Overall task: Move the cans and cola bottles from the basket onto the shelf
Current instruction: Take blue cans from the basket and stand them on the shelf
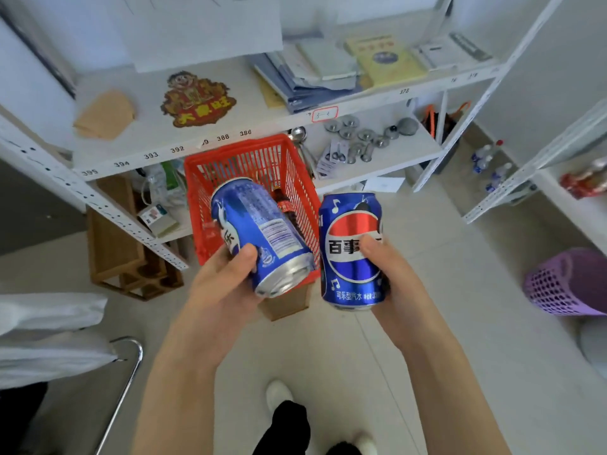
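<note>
Both grips are full: your left hand [226,284] wraps a tilted blue can [262,234], your right hand [394,280] an upright blue can [353,251], both raised above the red basket [295,165]. You look mid-carry; next, stand each on bare board of the white shelf [147,126]. One cola bottle [285,205] still lies inside the basket.
</note>
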